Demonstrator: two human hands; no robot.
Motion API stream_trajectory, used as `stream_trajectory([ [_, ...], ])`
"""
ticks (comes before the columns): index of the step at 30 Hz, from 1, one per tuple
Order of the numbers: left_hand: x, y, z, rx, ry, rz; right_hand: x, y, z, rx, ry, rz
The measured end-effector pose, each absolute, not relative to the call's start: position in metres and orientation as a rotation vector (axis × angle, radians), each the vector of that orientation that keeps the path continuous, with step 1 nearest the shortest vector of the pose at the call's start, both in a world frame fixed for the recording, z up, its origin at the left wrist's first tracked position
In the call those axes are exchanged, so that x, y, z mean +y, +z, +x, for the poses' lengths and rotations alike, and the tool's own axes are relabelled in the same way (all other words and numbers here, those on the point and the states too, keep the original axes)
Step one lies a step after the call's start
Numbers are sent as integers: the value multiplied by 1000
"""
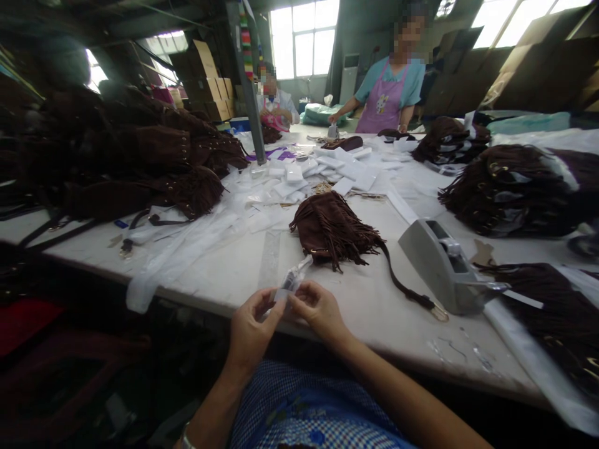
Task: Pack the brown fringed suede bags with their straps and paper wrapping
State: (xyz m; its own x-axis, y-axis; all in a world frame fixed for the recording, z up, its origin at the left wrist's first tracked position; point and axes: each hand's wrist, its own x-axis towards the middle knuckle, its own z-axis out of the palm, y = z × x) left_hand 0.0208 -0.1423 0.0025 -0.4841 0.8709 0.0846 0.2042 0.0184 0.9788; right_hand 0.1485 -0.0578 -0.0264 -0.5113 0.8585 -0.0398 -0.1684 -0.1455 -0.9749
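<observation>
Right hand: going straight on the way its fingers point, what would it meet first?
The right hand points toward the clear packet pinched in its fingertips. Just beyond that, probably at the same depth, is the left hand, which holds the packet too.

Dark brown fringed bag, grey tape dispenser, white table

Fringed bag mid table, strap trailing right. Tape dispenser near right. Left bag pile & right bag pile w/ white slips btwn. Standing person far end, seated person too.
</observation>
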Motion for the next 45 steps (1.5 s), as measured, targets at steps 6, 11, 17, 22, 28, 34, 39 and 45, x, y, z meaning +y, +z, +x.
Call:
stream_trajectory([
  [6, -141, 4, 16, 1822, 1466, 1087, -62, -24, 149, -1375, 1752, -832],
  [11, -144, 8, 17, 1934, 1416, 1221, -66, -21, 149, -1354, 1769, -865],
  [17, -142, 5, 24, 2389, 1245, 1494, -76, -22, 138, -1379, 1545, -871],
  [22, -144, 5, 35, 2438, 1268, 1564, -78, -24, 126, -1250, 1604, -820],
  [28, -148, -4, 48, 2217, 1396, 1610, -75, -22, 126, -1207, 1646, -802],
  [34, -150, -12, 49, 2199, 1361, 1648, -75, -18, 133, -1284, 1667, -790],
  [39, -150, 0, 34, 2030, 1491, 1430, -65, -13, 144, -1242, 1754, -832],
  [45, -133, 12, 14, 1606, 1462, 1024, -57, -3, 150, -1205, 1839, -788],
])
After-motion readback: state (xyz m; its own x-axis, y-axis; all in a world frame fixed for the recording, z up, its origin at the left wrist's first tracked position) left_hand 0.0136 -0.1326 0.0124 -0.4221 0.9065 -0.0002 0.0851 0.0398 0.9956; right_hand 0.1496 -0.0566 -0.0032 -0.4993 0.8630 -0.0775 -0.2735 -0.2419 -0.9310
